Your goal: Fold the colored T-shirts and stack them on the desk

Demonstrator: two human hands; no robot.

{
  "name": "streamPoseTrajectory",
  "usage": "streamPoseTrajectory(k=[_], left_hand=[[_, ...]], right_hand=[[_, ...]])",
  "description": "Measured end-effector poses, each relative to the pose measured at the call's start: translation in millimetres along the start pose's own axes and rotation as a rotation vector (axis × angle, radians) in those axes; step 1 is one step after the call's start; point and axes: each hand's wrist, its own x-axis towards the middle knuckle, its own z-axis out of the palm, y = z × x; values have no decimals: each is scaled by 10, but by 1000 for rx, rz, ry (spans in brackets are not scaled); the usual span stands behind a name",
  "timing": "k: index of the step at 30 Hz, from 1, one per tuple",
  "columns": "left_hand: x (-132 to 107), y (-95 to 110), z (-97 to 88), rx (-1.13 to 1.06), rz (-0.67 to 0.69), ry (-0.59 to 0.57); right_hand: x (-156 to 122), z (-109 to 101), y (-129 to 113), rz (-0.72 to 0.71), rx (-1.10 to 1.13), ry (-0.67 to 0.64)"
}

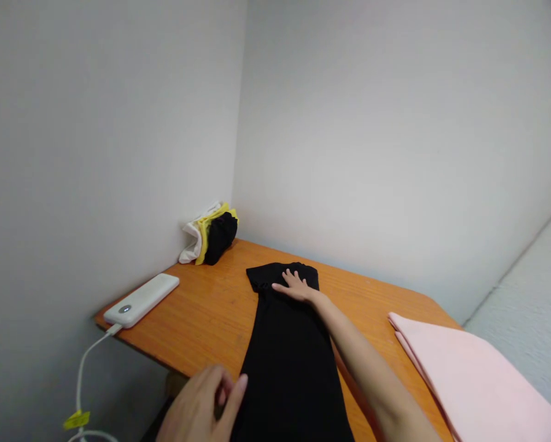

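A long black garment (289, 362), folded lengthwise, lies on the orange wooden table (201, 319), its far end showing a short sleeve-like corner. My right hand (295, 286) rests flat on that far end with its fingers spread. My left hand (201, 402) is at the near edge of the garment, low in the view, with its fingers curled. A dark fold of cloth seems pinched between them. The garment's near end runs out of the picture.
A white power bank (141, 299) with a white cable (84, 368) and yellow tag (76, 420) lies at the left table edge. A bundle of folded clothes (208, 233) sits in the far corner. A folded pink cloth (473, 383) lies at right. Walls bound two sides.
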Motion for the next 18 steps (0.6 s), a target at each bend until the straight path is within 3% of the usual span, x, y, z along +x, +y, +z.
streamPoseTrajectory(k=[4, 7, 10, 13, 18], left_hand=[[871, 203, -145, 166, -45, -3], [1655, 313, -13, 243, -147, -69], [2242, 392, 209, 268, -256, -143], [2533, 427, 381, 311, -307, -202], [2626, 278, 445, 357, -262, -220]], right_hand=[[-124, 123, -66, -40, -82, 25], [-167, 226, -138, -6, -179, 113], [-205, 268, -180, 0, -211, 162], [-243, 276, -182, -26, -197, 213], [-268, 288, -160, -60, -134, 312]])
